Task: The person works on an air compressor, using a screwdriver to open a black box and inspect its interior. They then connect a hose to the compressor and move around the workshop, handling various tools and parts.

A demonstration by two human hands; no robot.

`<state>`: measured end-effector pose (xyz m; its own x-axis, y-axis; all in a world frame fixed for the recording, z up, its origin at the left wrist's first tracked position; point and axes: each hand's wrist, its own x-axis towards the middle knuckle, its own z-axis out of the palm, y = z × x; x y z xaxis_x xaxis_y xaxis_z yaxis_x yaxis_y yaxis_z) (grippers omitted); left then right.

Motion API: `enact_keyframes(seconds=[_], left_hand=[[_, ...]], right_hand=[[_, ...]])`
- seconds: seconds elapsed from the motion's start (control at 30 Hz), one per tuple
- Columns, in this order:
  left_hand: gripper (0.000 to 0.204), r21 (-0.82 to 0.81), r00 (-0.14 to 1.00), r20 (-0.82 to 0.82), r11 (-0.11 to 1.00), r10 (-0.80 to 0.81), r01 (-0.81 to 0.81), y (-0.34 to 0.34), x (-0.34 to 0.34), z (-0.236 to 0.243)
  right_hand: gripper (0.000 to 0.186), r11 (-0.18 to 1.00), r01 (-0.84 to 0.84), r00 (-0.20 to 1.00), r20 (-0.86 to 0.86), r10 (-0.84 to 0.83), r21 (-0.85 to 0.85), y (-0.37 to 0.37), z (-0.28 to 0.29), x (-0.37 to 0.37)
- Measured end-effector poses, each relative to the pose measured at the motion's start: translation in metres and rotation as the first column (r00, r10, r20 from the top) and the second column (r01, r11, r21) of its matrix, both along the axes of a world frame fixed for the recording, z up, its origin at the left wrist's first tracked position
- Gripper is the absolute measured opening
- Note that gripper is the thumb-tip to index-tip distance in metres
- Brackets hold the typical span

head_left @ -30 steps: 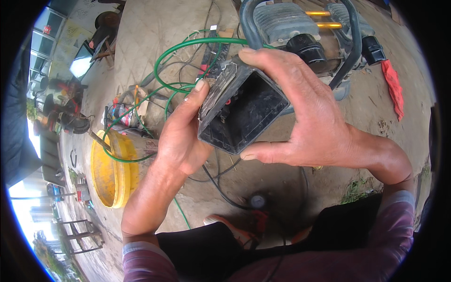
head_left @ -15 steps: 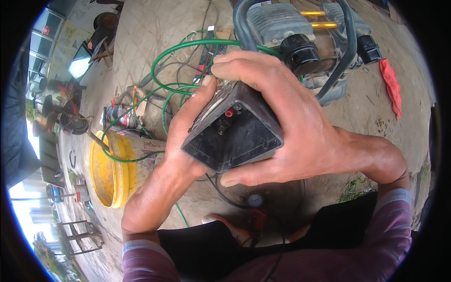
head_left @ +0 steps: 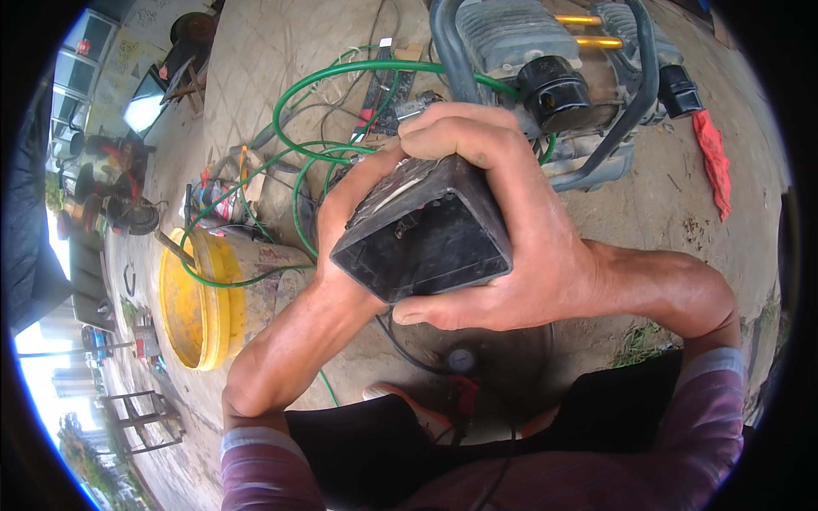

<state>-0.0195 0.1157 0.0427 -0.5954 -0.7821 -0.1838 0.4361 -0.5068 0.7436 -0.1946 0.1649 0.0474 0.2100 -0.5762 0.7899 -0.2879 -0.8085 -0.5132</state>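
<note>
- We have both arms bent, with our hands close together in front of us.
- Our left arm comes up from the lower left, and our left hand (head_left: 334, 221) is pressed against the left side of a black box (head_left: 430, 247).
- Our left thumb lies along the box's upper left side. The other left fingers are behind the box, so we cannot tell how they bend, but the hand grips it.
- Our right arm comes in from the right side, bent at the elbow, and our right hand (head_left: 541, 234) wraps around the right side of the box.
- Our right fingers curl over the top of the box, and our right thumb lies by its bottom edge. They are spread just as wide as the box and hold it tight.
- The box is tilted up off the ground between our two hands. Its open end faces us, and it is dark inside.
- Past our hands sit a green hose (head_left: 375, 65) and a big grey machine (head_left: 520, 38).
- A yellow bucket (head_left: 223, 311) is left of the box, and a red cloth (head_left: 712, 166) lies far to the right.
- A round gauge (head_left: 461, 360) is on the ground near our feet.
</note>
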Motion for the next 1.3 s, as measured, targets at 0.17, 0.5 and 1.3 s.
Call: enact_keyframes(seconds=[0.17, 0.5, 1.3], left_hand=[[0.042, 0.101, 0.990, -0.119, 0.991, -0.080, 0.092, -0.001, 0.007, 0.008], [0.074, 0.060, 0.998, 0.052, 0.998, -0.019, 0.016, 0.004, 0.005, 0.031], [0.081, -0.344, 0.989, 0.136, 0.939, 0.050, 0.000, 0.010, -0.003, 0.034]], right_hand=[[0.102, 1.000, 0.005, 1.000, 0.013, -0.006, 0.009, 0.000, 0.002, 0.003], [0.100, 0.992, 0.123, 0.991, -0.045, -0.124, -0.022, -0.007, 0.002, -0.005], [0.098, 0.991, 0.135, 0.991, -0.024, -0.135, -0.014, -0.008, -0.002, -0.007]])
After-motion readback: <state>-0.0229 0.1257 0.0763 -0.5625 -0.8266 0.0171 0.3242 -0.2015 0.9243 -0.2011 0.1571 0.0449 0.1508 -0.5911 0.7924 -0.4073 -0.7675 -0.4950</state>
